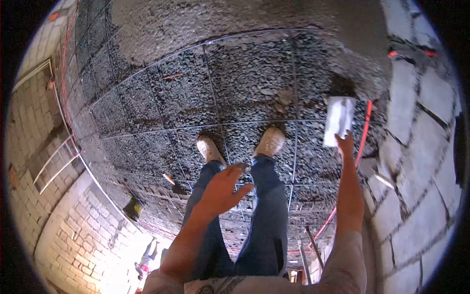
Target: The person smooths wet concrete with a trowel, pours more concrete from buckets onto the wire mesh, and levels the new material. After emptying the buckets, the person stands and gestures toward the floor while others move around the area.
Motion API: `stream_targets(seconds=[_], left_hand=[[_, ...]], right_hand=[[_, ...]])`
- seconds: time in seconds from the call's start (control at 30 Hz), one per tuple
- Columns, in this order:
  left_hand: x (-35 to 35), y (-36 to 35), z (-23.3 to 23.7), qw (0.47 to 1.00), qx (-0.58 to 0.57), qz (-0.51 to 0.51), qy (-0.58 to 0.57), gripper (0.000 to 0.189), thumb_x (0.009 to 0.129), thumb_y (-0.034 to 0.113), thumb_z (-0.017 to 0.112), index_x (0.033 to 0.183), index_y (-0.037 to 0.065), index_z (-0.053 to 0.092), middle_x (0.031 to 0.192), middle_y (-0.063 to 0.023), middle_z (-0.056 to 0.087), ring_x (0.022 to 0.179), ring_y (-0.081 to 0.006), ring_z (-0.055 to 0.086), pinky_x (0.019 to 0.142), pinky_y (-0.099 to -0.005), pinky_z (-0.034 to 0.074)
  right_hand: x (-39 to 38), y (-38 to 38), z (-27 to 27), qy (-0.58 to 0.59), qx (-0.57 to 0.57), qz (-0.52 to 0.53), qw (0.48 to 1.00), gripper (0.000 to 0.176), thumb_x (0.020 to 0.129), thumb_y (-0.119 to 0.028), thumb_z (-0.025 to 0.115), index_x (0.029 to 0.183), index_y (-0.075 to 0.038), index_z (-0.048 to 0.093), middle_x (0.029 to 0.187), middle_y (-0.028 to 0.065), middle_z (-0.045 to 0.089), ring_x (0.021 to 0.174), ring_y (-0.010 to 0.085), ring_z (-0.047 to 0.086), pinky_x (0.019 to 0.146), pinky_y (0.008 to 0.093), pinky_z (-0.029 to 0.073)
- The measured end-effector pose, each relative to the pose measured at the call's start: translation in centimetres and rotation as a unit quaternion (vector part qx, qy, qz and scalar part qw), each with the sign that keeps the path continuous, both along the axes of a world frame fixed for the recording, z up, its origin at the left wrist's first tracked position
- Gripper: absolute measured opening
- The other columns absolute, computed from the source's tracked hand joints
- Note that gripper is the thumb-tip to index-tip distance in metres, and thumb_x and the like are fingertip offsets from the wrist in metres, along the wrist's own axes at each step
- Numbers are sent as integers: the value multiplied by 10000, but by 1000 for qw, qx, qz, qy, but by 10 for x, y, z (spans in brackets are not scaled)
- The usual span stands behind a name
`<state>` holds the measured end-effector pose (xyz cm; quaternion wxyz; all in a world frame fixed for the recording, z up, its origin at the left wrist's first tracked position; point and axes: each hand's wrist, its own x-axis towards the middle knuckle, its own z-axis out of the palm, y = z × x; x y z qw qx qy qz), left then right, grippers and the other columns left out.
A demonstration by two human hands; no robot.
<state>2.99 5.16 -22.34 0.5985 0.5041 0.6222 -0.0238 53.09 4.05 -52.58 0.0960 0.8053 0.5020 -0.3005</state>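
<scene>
My left hand (pixel 225 192) hangs in front of my legs, its thumb apart from the fingers, with nothing seen in it. Out to the right, my right hand (pixel 345 143) is at the lower end of a pale, flat rectangular plate (pixel 339 120), fingers at its edge. That plate lies over the gravel near the block wall. Thin metal bars (pixel 254 123) form a grid across the gravel (pixel 245 78). Wet grey concrete (pixel 235 18) covers the ground beyond the long curved bar.
My two light shoes (pixel 270 142) stand on the gravel among the bars. A block wall (pixel 423 127) rises at the right, with a red hose or cord (pixel 364 133) beside it. Another person (pixel 143 267) is at the lower left, near a bright light. A dark bucket (pixel 132 209) lies left.
</scene>
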Motion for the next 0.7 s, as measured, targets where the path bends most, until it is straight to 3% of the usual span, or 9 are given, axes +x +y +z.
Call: stream_targets(seconds=[0.03,0.1,0.17,0.27,0.33,0.43,0.57,0.63,0.7], left_hand=[[-5,29,-34,998,58,-16,12,553,846,346,629,1249,2,472,1231,-213,527,1124,-378,519,964,-426,409],[-9,40,-57,997,65,-20,37,556,848,345,628,1242,-14,469,1232,-216,521,1133,-379,511,951,-420,422],[-13,42,-73,991,115,-33,60,560,847,350,630,1230,-27,472,1238,-222,514,1128,-391,511,945,-419,427],[-29,49,-81,995,66,-20,68,568,846,351,630,1226,-38,469,1236,-237,509,1120,-405,509,938,-432,428],[-40,55,-70,994,76,-8,80,568,845,351,630,1225,-37,468,1226,-245,511,1114,-408,511,936,-437,426],[-51,64,-35,992,95,18,86,570,846,358,627,1224,-38,469,1214,-256,514,1109,-411,510,941,-444,415],[-70,68,21,982,165,39,80,520,862,369,604,1191,-21,500,1181,-222,529,1070,-385,529,874,-435,453],[-84,77,46,981,171,62,74,532,866,371,599,1208,-22,489,1202,-225,515,1074,-388,529,878,-433,453],[-104,87,57,972,198,117,50,570,860,387,598,1216,-40,474,1228,-251,512,1144,-403,488,967,-439,390]], right_hand=[[-24,61,-42,24,38,-2,999,755,699,-433,717,1235,29,456,1209,320,480,1104,393,516,923,455,437],[-53,87,-58,-28,-4,21,999,740,702,-412,713,1186,91,468,1128,349,516,1040,418,547,891,482,450],[-44,81,-83,-74,66,84,992,589,734,-403,663,1060,75,555,848,305,616,811,456,609,768,508,494],[-30,83,-95,-43,36,51,997,508,768,-381,625,1025,55,574,824,302,615,816,459,608,755,504,492],[-27,87,-89,-30,0,109,994,448,805,-330,590,1033,54,558,875,296,615,851,464,598,762,505,486],[-58,89,-42,37,118,93,988,388,829,-279,561,1041,45,534,934,302,602,889,472,580,777,508,473],[-102,92,26,78,100,101,987,412,828,-289,591,1092,17,511,1000,293,587,950,454,567,803,488,451],[-152,120,91,112,37,102,988,402,827,-257,568,1110,17,493,977,295,581,920,468,559,782,496,465],[-187,147,122,117,81,187,972,389,822,-262,579,1090,9,498,966,284,581,906,465,563,763,508,456]])
